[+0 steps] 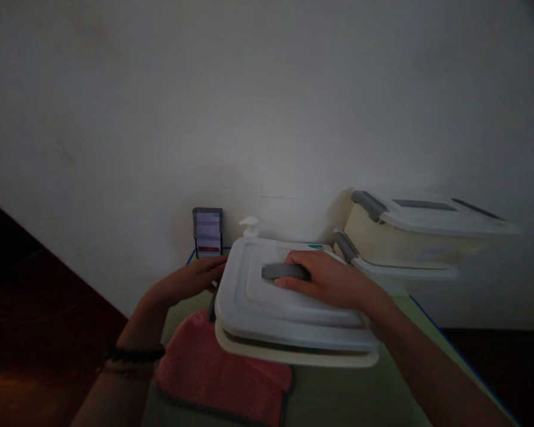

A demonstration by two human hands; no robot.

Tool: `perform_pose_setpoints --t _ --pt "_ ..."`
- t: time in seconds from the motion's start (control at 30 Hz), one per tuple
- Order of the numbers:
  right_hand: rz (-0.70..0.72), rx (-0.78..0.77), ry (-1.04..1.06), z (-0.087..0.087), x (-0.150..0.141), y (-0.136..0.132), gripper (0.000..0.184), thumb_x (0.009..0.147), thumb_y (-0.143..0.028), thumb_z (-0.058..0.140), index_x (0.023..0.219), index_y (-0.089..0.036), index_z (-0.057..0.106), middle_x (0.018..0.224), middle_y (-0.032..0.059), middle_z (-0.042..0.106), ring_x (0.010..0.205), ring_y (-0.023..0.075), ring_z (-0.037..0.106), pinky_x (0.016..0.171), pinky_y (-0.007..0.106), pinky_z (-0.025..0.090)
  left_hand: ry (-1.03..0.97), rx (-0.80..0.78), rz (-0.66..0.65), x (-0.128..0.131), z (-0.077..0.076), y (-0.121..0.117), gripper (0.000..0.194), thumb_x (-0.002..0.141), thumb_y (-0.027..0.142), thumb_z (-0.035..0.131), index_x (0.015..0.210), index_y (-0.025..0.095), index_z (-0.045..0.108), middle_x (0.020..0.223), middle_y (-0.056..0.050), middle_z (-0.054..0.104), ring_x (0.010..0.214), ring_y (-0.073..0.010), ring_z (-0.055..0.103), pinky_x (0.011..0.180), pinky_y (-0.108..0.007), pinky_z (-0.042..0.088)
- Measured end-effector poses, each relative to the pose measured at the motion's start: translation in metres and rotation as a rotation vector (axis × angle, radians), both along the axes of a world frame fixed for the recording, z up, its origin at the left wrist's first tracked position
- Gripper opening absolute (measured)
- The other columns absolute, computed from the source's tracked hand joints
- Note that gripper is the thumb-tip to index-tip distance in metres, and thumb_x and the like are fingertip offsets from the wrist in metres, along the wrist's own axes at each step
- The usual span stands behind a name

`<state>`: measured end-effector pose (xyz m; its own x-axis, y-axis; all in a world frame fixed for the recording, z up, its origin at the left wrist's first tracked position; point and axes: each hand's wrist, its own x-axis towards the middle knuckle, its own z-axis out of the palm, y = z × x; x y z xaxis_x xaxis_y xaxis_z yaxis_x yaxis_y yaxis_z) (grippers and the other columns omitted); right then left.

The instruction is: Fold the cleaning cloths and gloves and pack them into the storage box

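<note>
A white plastic storage box lid [258,308] with a grey handle [280,271] sits at the centre of the head view. My right hand [324,276] is closed around that handle, thumb in front and fingers behind. Under the lid, the pale rim of the storage box [293,354] shows, with a dark gap between the two along the front. My left hand [196,279] is at the box's left side, fingers stretched toward the lid's edge; their tips are partly hidden. Below it, a dark grey side latch [212,305] hangs down.
A pinkish-red cloth [222,379] lies on the green table [347,397], partly under the box. Behind stand a lit phone [209,234] and a white pump top [249,225]. Lidded cream boxes [409,240] are stacked at right, against the wall [276,118].
</note>
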<state>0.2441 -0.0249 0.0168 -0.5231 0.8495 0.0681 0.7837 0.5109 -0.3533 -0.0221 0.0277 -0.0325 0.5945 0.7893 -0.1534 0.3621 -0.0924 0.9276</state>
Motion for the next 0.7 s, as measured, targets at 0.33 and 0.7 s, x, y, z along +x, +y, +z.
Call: perform_pose_setpoints --t 0.33,0.7 --pt "-0.017 0.071 -0.118 -0.019 -0.016 0.004 0.037 0.088 -0.052 0.047 0.078 -0.018 0.057 0.076 0.0063 0.065 0.069 0.0198 0.058 0.061 0.028 0.034 0.100 -0.009 -0.169 -0.016 0.011 -0.006 0.048 0.082 0.039 0.057 0.127 0.023 0.054 0.105 -0.008 0.072 0.091 -0.0242 0.067 0.076 -0.034 0.052" --pt "0.037 -0.094 -0.117 -0.006 -0.014 0.001 0.037 0.087 -0.050 0.048 0.098 -0.016 0.059 0.080 0.0075 0.065 0.071 0.0214 0.059 0.061 0.030 0.040 0.262 0.415 0.125 0.020 0.016 -0.013 0.052 0.087 0.044 0.041 0.126 0.011 0.052 0.125 -0.015 0.061 0.110 -0.0265 0.059 0.094 -0.038 0.044"
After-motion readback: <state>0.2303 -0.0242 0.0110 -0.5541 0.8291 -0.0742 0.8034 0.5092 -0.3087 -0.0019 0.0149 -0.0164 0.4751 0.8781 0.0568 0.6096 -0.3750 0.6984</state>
